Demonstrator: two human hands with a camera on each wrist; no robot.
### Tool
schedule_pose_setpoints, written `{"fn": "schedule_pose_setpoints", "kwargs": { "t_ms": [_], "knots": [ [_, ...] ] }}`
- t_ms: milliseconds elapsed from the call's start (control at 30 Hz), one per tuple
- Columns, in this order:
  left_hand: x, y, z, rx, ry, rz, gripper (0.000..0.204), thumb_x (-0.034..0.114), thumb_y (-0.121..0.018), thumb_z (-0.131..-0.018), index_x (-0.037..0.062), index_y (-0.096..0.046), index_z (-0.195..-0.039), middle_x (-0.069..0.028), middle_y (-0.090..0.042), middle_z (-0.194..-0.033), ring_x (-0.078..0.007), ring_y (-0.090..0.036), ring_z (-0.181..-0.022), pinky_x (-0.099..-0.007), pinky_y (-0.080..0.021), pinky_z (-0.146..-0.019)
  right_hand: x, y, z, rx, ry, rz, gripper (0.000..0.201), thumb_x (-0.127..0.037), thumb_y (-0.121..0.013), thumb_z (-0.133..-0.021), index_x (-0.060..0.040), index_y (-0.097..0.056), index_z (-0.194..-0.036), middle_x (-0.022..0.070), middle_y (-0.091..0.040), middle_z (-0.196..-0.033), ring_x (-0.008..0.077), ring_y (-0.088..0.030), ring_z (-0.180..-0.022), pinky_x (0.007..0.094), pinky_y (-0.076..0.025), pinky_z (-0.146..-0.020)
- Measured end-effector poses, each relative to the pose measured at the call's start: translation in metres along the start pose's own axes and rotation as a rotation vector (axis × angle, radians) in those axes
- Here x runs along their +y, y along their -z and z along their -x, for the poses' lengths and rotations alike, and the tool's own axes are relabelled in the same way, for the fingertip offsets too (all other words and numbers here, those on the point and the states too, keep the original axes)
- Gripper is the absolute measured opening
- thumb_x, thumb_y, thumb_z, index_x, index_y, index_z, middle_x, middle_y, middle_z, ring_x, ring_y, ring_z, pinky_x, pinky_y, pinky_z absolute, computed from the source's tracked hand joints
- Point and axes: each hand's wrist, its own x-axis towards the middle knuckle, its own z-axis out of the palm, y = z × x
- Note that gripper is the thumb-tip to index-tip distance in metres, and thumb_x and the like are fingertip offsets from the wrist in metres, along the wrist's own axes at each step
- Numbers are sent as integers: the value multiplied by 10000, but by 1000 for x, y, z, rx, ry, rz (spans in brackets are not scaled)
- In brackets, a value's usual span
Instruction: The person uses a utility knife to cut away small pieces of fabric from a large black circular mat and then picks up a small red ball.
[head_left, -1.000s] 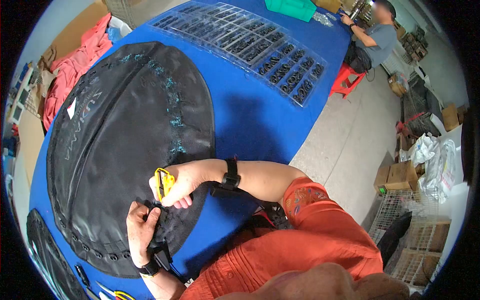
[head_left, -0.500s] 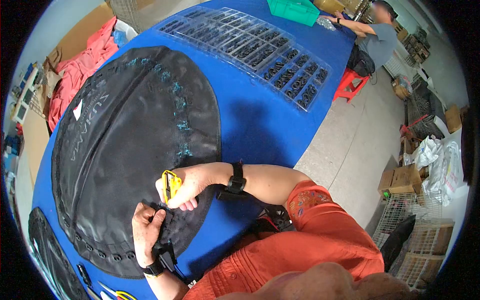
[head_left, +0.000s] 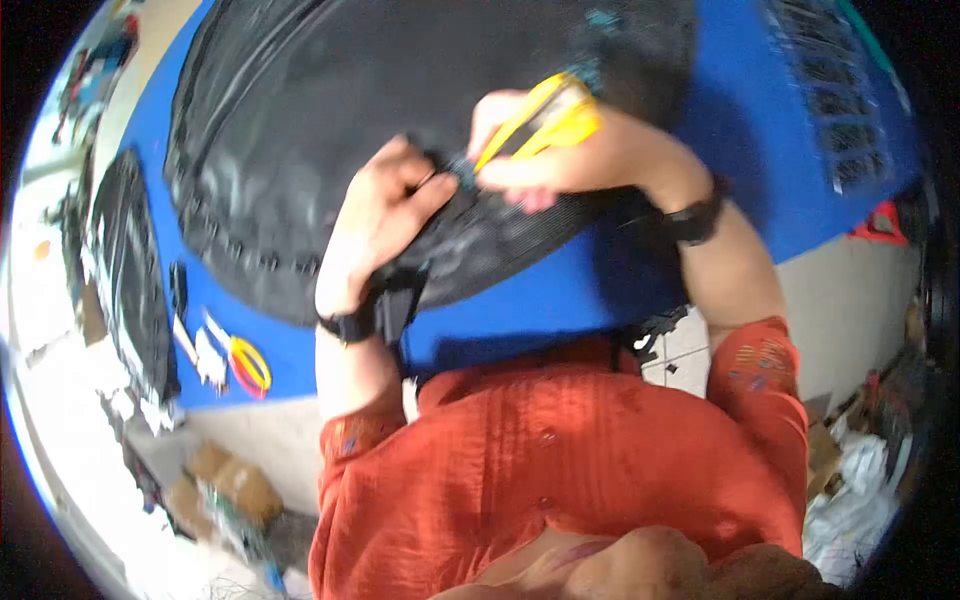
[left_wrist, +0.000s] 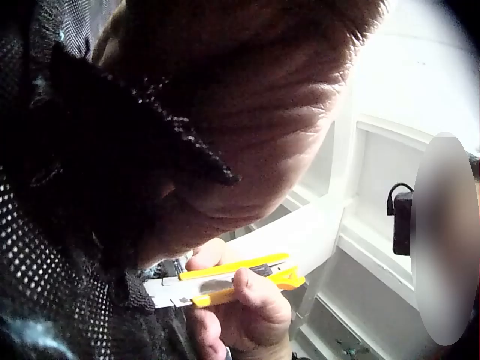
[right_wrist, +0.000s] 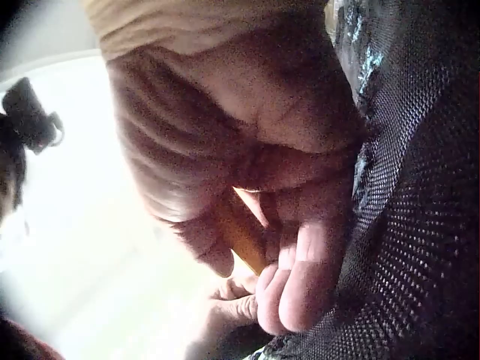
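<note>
The right hand [head_left: 560, 160] is curled tight round a yellow plastic utility knife [head_left: 545, 120], thumb and fingers wrapped about its handle; the left wrist view shows the knife [left_wrist: 225, 279] with its grey metal blade end pushed out toward the fabric. The tip comes down at the near edge of a large round black mesh fabric cover [head_left: 330, 110], right where the left hand [head_left: 385, 215] pinches a fold of that cover between thumb and fingers. The two hands lie just beside each other over the fold. In the right wrist view the fingers [right_wrist: 300, 277] press against the woven mesh [right_wrist: 412, 225], which carries small turquoise marks along a seam.

The cover lies spread over the blue table [head_left: 520, 300], its rim close to the table's near edge, in front of the person's orange shirt [head_left: 560, 470]. Each wrist wears a black strap [head_left: 695, 220]. No writing on the cover can be read here; the head view is blurred.

Toward the near left corner of the table lie a second dark mesh piece [head_left: 130, 260] and, beside it, yellow and red loops [head_left: 248, 365] with some small white bits. At the far right edge sits a clear plastic tray with dark parts [head_left: 835, 90].
</note>
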Motion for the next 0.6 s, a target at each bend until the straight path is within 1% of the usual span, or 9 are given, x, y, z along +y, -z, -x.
{"fn": "schedule_pose_setpoints", "kwargs": {
  "t_ms": [33,133,167,233,333,433,500,533,600],
  "knots": [
    [-5,0,0,5,3,13,282,186,-800,-887,-34,-651,-791,-122,-556,-823,-280,-600,-752,-394,-476,-698,-4,-1,-1,42,1,79,187,-205,-726,-1004,-74,-646,-1110,27,-698,-830,98,-685,-703,257,-570,-608],
    [-12,-1,2,-6,58,47,312,196,-800,-894,-35,-632,-768,-103,-537,-809,-249,-584,-721,-384,-463,-668,-8,-6,-3,121,-5,151,163,-154,-685,-997,-70,-646,-1131,34,-696,-828,104,-692,-710,253,-568,-605],
    [-9,0,3,-5,76,50,316,199,-798,-895,-34,-630,-763,-103,-534,-808,-250,-581,-719,-386,-461,-666,-8,-6,-3,125,25,180,171,-161,-672,-1006,-68,-638,-1145,42,-699,-831,105,-694,-712,252,-567,-608],
    [-4,0,2,0,100,52,326,206,-794,-899,-33,-628,-754,-105,-529,-805,-251,-576,-716,-389,-457,-662,-13,-9,-3,148,3,165,181,-163,-652,-1014,-67,-627,-1165,50,-702,-841,104,-695,-719,255,-572,-623],
    [-7,1,2,-6,54,49,327,225,-778,-910,-26,-646,-748,-118,-544,-813,-283,-593,-731,-400,-469,-677,-11,-11,-6,137,23,172,184,-161,-639,-1018,-65,-623,-1174,56,-707,-858,104,-697,-726,255,-578,-640],
    [-8,2,2,-16,51,32,316,229,-776,-912,-18,-662,-751,-126,-565,-824,-303,-611,-742,-408,-484,-695,-5,-9,-7,112,9,136,249,-245,-716,-988,-85,-635,-1161,38,-704,-890,107,-701,-740,273,-591,-637],
    [-11,2,2,-22,38,29,311,229,-778,-910,-16,-665,-756,-127,-569,-825,-304,-616,-741,-408,-489,-700,-1,-7,-8,111,19,133,241,-244,-717,-989,-90,-637,-1156,28,-700,-893,100,-696,-744,269,-590,-649],
    [-12,1,2,-22,45,46,318,217,-783,-921,-18,-640,-760,-99,-540,-823,-253,-581,-742,-384,-468,-694,0,-7,-9,111,25,131,237,-243,-717,-989,-93,-638,-1154,22,-698,-895,96,-694,-746,267,-590,-655],
    [-13,-1,3,-20,56,78,342,191,-793,-942,-23,-590,-770,-42,-483,-820,-152,-511,-746,-338,-426,-681,-6,-9,-6,107,27,194,210,-208,-652,-1016,-90,-629,-1187,34,-698,-892,93,-691,-745,254,-587,-665]
  ]
}}
